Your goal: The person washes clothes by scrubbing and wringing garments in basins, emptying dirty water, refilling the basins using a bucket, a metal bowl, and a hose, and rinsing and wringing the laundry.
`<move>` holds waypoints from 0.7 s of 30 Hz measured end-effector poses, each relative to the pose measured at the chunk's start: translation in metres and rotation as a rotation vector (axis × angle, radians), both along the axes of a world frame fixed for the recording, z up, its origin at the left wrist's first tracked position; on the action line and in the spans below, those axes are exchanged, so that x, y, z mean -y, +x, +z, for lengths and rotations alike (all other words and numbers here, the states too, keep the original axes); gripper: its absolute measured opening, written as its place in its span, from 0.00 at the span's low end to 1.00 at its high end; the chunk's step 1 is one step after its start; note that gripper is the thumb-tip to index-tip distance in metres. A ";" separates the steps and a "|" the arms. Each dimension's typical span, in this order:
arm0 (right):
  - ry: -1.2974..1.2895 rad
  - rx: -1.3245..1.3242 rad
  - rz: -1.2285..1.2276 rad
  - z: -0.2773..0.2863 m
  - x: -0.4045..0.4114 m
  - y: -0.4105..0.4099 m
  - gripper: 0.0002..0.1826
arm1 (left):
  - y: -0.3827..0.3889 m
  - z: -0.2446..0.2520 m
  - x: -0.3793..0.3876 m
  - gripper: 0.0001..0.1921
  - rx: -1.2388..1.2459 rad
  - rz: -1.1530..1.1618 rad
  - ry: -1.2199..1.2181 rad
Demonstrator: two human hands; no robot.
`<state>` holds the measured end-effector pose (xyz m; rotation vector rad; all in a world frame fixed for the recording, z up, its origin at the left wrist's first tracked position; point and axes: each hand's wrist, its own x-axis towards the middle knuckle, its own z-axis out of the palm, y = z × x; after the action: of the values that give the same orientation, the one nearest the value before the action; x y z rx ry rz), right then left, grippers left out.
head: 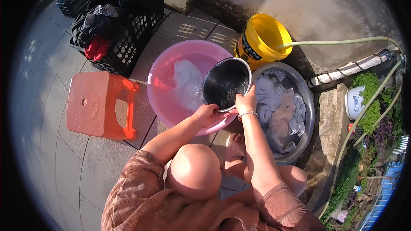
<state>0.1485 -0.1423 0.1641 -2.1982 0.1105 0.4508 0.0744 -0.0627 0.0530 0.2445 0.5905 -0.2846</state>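
Observation:
Both my hands hold a dark metal bowl [221,81], tilted to the left over a pink plastic basin [157,102]. My left hand [206,114] grips the bowl's near rim from the left. My right hand [246,102], with a bracelet at the wrist, grips its right side. A little water shows inside the bowl, and the water in the basin looks disturbed by its left lip. White cloth [184,75] lies in the basin's water. To the right, a round metal basin [310,112] holds wet white and beige laundry [279,112] with some suds.
A yellow bucket [269,38] with a hose [340,41] in it stands behind the basins. At left are an orange plastic stool [93,102] and a black crate [128,48] heaped with dark clothes [96,22]. A concrete ledge [330,125] and potted plants [369,102] line the right.

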 end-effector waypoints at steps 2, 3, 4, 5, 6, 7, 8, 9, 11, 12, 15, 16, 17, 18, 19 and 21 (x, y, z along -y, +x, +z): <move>-0.150 0.122 0.082 -0.011 0.005 -0.002 0.37 | 0.002 -0.019 0.007 0.15 0.043 -0.045 -0.140; -0.111 0.208 0.104 -0.011 0.006 -0.006 0.38 | 0.005 -0.017 0.009 0.15 0.056 -0.050 -0.172; -0.136 0.318 0.151 -0.011 0.007 -0.010 0.38 | 0.007 -0.015 0.009 0.15 0.053 -0.041 -0.174; -0.160 0.429 0.198 -0.009 0.006 -0.013 0.39 | 0.010 -0.013 0.008 0.14 0.070 -0.089 -0.114; -0.162 0.427 0.203 0.001 0.002 -0.018 0.39 | 0.015 -0.009 0.007 0.14 0.088 -0.142 -0.055; -0.249 0.499 0.261 0.017 -0.006 -0.029 0.38 | 0.017 -0.010 0.005 0.14 0.081 -0.129 -0.055; -0.334 0.571 0.321 0.027 -0.013 -0.037 0.37 | 0.019 -0.010 0.004 0.14 0.189 -0.134 -0.055; -0.332 0.576 0.328 0.032 -0.015 -0.042 0.37 | 0.025 -0.008 0.003 0.13 0.307 -0.144 -0.051; -0.352 0.878 0.506 0.034 -0.016 -0.055 0.35 | 0.027 0.008 -0.004 0.19 0.454 -0.182 -0.037; -0.421 0.992 0.553 0.035 -0.020 -0.063 0.34 | 0.027 0.016 -0.009 0.19 0.448 -0.164 -0.032; -0.361 1.161 0.772 0.040 -0.029 -0.084 0.38 | 0.011 0.037 -0.028 0.34 1.053 0.051 -0.058; -0.349 1.161 0.813 0.045 -0.033 -0.088 0.38 | -0.001 0.051 -0.034 0.34 1.151 0.115 0.214; -0.346 1.259 0.851 0.050 -0.040 -0.091 0.35 | -0.016 0.063 -0.040 0.34 1.228 0.175 0.496; -0.242 1.243 0.857 0.058 -0.049 -0.098 0.36 | -0.031 0.068 -0.049 0.34 1.209 0.194 0.523; -0.143 1.223 0.857 0.066 -0.058 -0.105 0.37 | -0.045 0.070 -0.058 0.29 0.999 0.303 0.590; 0.059 1.115 0.846 0.076 -0.081 -0.121 0.34 | -0.079 0.072 -0.074 0.20 0.572 0.509 0.690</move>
<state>0.0275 -0.0615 0.2403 -2.0442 -1.4188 -0.3824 -0.0045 0.0113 0.1250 0.7931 0.1447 0.4886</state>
